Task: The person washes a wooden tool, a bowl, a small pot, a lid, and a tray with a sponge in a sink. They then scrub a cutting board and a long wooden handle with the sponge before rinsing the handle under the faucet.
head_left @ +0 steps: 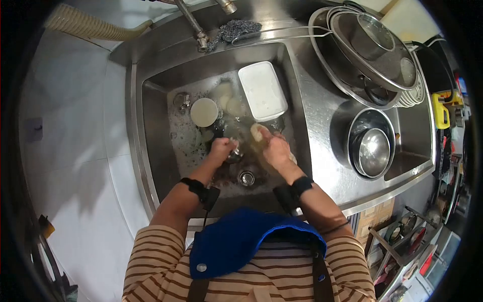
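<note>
Near the centre of the frame, over the soapy sink (153, 126), the left hand (220, 152) pinches a shiny metal piece (234, 154), while the right hand (278, 152) has its fingers closed on a pale scrubbing pad (257, 133). Suds probably make the metal slippery, so a firm hold by its edge, with the pad pressed flat, should work best, clear of the white tub (262, 91) just above.
</note>
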The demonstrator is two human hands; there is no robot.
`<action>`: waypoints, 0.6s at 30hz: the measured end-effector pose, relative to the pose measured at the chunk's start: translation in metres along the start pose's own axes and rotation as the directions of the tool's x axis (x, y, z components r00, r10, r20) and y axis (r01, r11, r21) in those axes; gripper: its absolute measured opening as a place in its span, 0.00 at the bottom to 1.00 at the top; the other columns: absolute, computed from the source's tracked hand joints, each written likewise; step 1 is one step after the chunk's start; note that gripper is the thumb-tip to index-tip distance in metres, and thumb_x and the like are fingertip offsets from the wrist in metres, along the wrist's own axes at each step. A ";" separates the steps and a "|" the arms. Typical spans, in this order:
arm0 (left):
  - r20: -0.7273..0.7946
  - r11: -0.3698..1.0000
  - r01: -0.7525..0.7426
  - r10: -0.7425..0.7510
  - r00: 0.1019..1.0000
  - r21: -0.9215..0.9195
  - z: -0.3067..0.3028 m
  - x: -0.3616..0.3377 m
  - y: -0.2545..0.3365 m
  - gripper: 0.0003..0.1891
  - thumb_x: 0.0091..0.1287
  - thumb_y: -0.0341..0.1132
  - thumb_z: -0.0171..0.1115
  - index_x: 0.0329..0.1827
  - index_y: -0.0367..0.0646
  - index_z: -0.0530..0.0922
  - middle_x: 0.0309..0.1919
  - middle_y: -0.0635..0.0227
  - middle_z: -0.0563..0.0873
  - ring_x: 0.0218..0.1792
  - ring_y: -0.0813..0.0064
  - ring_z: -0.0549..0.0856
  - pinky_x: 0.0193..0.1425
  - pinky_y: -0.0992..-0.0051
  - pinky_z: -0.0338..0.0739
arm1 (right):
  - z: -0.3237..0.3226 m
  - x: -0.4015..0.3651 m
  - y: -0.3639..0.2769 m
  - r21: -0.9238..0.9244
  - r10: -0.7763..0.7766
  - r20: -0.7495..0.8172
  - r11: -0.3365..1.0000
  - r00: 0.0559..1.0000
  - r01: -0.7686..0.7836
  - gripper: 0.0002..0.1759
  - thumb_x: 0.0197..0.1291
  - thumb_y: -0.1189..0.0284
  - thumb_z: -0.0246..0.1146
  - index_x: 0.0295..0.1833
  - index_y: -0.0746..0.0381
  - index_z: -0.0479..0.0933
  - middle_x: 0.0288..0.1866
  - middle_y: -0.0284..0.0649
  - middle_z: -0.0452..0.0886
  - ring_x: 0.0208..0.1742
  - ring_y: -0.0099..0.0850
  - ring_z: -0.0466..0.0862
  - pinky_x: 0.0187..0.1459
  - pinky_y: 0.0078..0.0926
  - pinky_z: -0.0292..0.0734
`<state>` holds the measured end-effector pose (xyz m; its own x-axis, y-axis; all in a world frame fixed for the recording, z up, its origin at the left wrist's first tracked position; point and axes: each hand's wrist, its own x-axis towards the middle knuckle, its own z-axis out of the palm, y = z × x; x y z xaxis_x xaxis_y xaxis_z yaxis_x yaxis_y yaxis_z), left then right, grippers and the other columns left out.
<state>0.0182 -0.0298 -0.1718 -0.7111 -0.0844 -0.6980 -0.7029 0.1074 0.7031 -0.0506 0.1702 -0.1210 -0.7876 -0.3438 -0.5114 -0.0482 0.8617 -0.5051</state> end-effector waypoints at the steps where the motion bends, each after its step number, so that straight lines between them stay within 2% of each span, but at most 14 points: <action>1: 0.069 0.924 -0.022 0.052 0.996 -0.383 0.000 -0.011 0.000 0.09 0.61 0.32 0.58 0.40 0.37 0.78 0.33 0.73 0.81 0.38 0.87 0.76 0.43 0.82 0.68 | -0.004 -0.019 -0.010 -0.073 -0.185 -0.166 0.982 0.969 0.175 0.27 0.43 0.76 0.62 0.54 0.48 0.74 0.45 0.49 0.78 0.50 0.42 0.77 0.51 0.34 0.71; 2: 0.068 0.925 -0.025 0.055 0.996 -0.379 0.004 -0.026 0.009 0.09 0.61 0.32 0.58 0.40 0.37 0.78 0.33 0.73 0.81 0.38 0.87 0.76 0.43 0.82 0.68 | -0.010 -0.034 -0.023 -0.172 -0.366 -0.313 0.929 0.876 0.327 0.27 0.43 0.76 0.62 0.54 0.46 0.74 0.45 0.48 0.79 0.49 0.42 0.78 0.51 0.33 0.70; 4: 0.087 0.839 -0.276 0.355 0.931 -0.468 0.014 -0.044 0.025 0.08 0.62 0.31 0.57 0.40 0.36 0.78 0.37 0.72 0.81 0.39 0.84 0.77 0.44 0.79 0.69 | -0.019 -0.046 -0.047 -0.233 -0.397 -0.334 0.914 0.855 0.333 0.24 0.45 0.74 0.62 0.52 0.47 0.75 0.45 0.47 0.79 0.48 0.41 0.78 0.50 0.33 0.71; 5: 0.128 0.837 -0.258 0.358 0.925 -0.482 0.014 -0.048 0.024 0.11 0.65 0.31 0.53 0.48 0.36 0.75 0.44 0.72 0.79 0.44 0.82 0.77 0.49 0.78 0.69 | -0.023 -0.049 -0.052 -0.293 -0.428 -0.340 0.894 0.837 0.338 0.21 0.47 0.73 0.61 0.50 0.47 0.77 0.44 0.47 0.79 0.48 0.41 0.79 0.49 0.32 0.72; 6: 0.135 0.836 -0.265 0.369 0.920 -0.481 0.017 -0.058 0.030 0.11 0.65 0.31 0.53 0.48 0.36 0.75 0.44 0.72 0.79 0.44 0.82 0.77 0.49 0.78 0.69 | -0.032 -0.042 -0.049 -0.299 -0.426 -0.351 0.895 0.834 0.332 0.21 0.47 0.73 0.61 0.50 0.47 0.77 0.44 0.47 0.79 0.48 0.41 0.79 0.49 0.32 0.72; 8: 0.210 0.743 -0.132 0.347 0.914 -0.657 0.016 -0.076 0.043 0.10 0.67 0.32 0.51 0.47 0.36 0.73 0.42 0.68 0.81 0.46 0.76 0.78 0.51 0.74 0.70 | -0.052 -0.012 -0.038 0.126 -0.050 -0.206 0.989 0.977 0.077 0.18 0.48 0.70 0.59 0.48 0.47 0.79 0.43 0.47 0.80 0.47 0.41 0.79 0.47 0.32 0.73; 9: 0.218 0.750 -0.138 0.355 0.909 -0.647 0.019 -0.076 0.047 0.10 0.67 0.32 0.51 0.47 0.36 0.73 0.42 0.68 0.81 0.46 0.76 0.78 0.51 0.74 0.70 | -0.053 -0.003 -0.024 0.262 -0.061 -0.096 0.961 0.994 0.084 0.19 0.50 0.69 0.57 0.50 0.46 0.78 0.44 0.48 0.80 0.46 0.41 0.80 0.46 0.32 0.74; 10: 0.125 0.568 -0.078 0.309 0.943 -0.819 0.028 -0.075 0.050 0.11 0.67 0.34 0.51 0.48 0.37 0.73 0.41 0.68 0.81 0.46 0.77 0.78 0.50 0.74 0.71 | -0.042 0.001 -0.017 0.264 -0.061 -0.105 0.961 0.993 0.087 0.19 0.50 0.69 0.57 0.50 0.46 0.78 0.44 0.48 0.80 0.46 0.41 0.80 0.46 0.32 0.74; 11: 0.045 0.337 -0.040 0.239 0.970 -0.941 0.037 -0.074 0.051 0.12 0.68 0.36 0.50 0.48 0.38 0.72 0.41 0.67 0.81 0.46 0.77 0.78 0.50 0.74 0.71 | -0.031 0.001 -0.011 0.392 0.085 -0.155 0.920 0.984 -0.018 0.19 0.50 0.70 0.57 0.51 0.47 0.77 0.44 0.48 0.80 0.47 0.41 0.80 0.46 0.32 0.73; 12: 0.041 0.335 -0.046 0.249 0.968 -0.941 0.043 -0.070 0.050 0.12 0.68 0.36 0.50 0.48 0.38 0.72 0.41 0.67 0.81 0.46 0.77 0.78 0.50 0.74 0.71 | -0.029 -0.005 -0.012 0.519 0.232 -0.182 0.848 0.956 -0.106 0.20 0.50 0.71 0.56 0.51 0.48 0.77 0.44 0.48 0.80 0.48 0.40 0.79 0.47 0.32 0.73; 13: -0.046 0.162 -0.073 0.165 0.985 -0.984 0.047 -0.064 0.051 0.12 0.69 0.37 0.49 0.48 0.39 0.72 0.40 0.67 0.81 0.46 0.76 0.78 0.50 0.73 0.71 | -0.023 -0.017 -0.009 0.502 0.132 -0.286 0.864 0.949 0.031 0.22 0.49 0.74 0.55 0.53 0.48 0.75 0.44 0.50 0.79 0.47 0.43 0.79 0.46 0.35 0.73; 14: -0.114 -0.013 -0.113 0.061 0.992 -0.993 0.050 -0.054 0.044 0.13 0.69 0.39 0.48 0.47 0.39 0.73 0.39 0.68 0.81 0.45 0.76 0.79 0.50 0.72 0.72 | -0.019 -0.030 -0.014 0.501 0.130 -0.292 0.865 0.948 0.035 0.22 0.49 0.74 0.55 0.53 0.48 0.75 0.44 0.50 0.79 0.47 0.43 0.79 0.46 0.35 0.73; 16: -0.088 -0.038 -0.085 0.072 0.993 -0.996 0.047 -0.016 0.008 0.12 0.68 0.41 0.48 0.43 0.41 0.74 0.36 0.69 0.81 0.42 0.76 0.79 0.49 0.72 0.73 | -0.006 -0.053 -0.031 0.284 0.132 -0.473 0.959 0.871 0.009 0.25 0.46 0.75 0.57 0.53 0.48 0.74 0.41 0.49 0.76 0.43 0.47 0.77 0.43 0.39 0.73; 18: -0.089 0.164 -0.094 0.038 0.995 -0.982 0.050 -0.005 0.005 0.11 0.68 0.41 0.49 0.39 0.43 0.74 0.34 0.69 0.79 0.38 0.75 0.78 0.45 0.74 0.73 | 0.004 -0.076 -0.047 -0.018 -0.242 -0.520 0.962 0.819 0.273 0.22 0.45 0.75 0.58 0.49 0.49 0.76 0.38 0.49 0.72 0.40 0.49 0.76 0.41 0.41 0.73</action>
<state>0.0192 0.0210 -0.1717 -0.7356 -0.1681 -0.6563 -0.0637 -0.9473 0.3140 0.0140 0.1546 -0.0616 -0.9529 -0.2962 0.0651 -0.2725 0.7418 -0.6128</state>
